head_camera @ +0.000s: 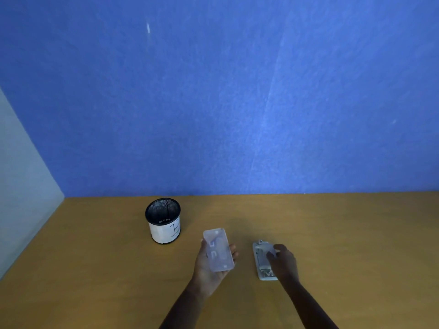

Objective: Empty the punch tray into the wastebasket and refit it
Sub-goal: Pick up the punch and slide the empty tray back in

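Observation:
A translucent white punch tray (218,250) lies in the palm of my left hand (209,264), held above the wooden desk with its hollow side up. The grey metal hole punch (262,262) lies on the desk to the right. My right hand (282,261) rests on top of it, fingers curled over its body. A small black mesh wastebasket (163,220) wrapped in white paper stands on the desk to the upper left of the tray. A few pale paper dots show inside it.
The wooden desk (95,269) meets a blue partition wall (213,103) at the back and a pale panel (21,174) on the left.

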